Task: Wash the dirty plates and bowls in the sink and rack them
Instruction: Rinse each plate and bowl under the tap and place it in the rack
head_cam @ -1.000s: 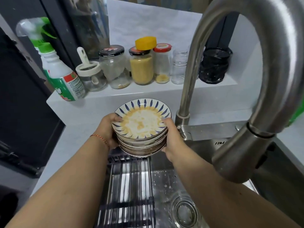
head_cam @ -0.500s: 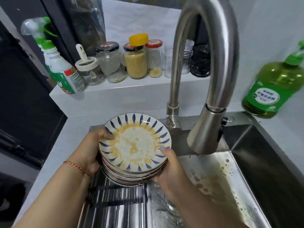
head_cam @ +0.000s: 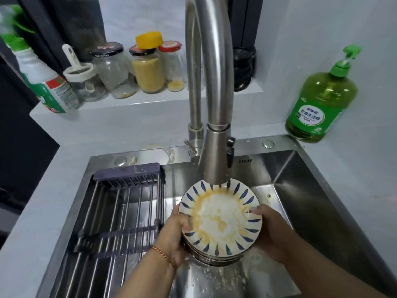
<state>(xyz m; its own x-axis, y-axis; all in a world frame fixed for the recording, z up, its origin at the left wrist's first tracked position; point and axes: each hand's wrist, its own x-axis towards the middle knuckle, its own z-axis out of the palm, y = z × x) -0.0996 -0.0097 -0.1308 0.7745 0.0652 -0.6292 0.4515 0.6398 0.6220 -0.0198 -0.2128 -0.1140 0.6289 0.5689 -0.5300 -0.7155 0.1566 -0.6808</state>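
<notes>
A stack of plates [head_cam: 221, 220], white with blue petal marks and yellow food smears on the top one, sits low inside the steel sink [head_cam: 300, 190], just under the faucet head [head_cam: 214, 160]. My left hand [head_cam: 174, 235] grips the stack's left edge, thumb over the rim. My right hand [head_cam: 270, 231] holds the right edge, fingertips on the rim. Water appears to wet the top plate. The lower plates show only as edges.
A metal drying rack [head_cam: 120, 214] spans the sink's left half. A green dish soap bottle [head_cam: 322, 102] stands at the back right corner. Several jars [head_cam: 148, 67] and a spray bottle [head_cam: 43, 82] line the ledge behind the faucet.
The stack of plates has come down from chest height over the rack and moved right, into the basin under the faucet head. Both hands kept hold of it.
</notes>
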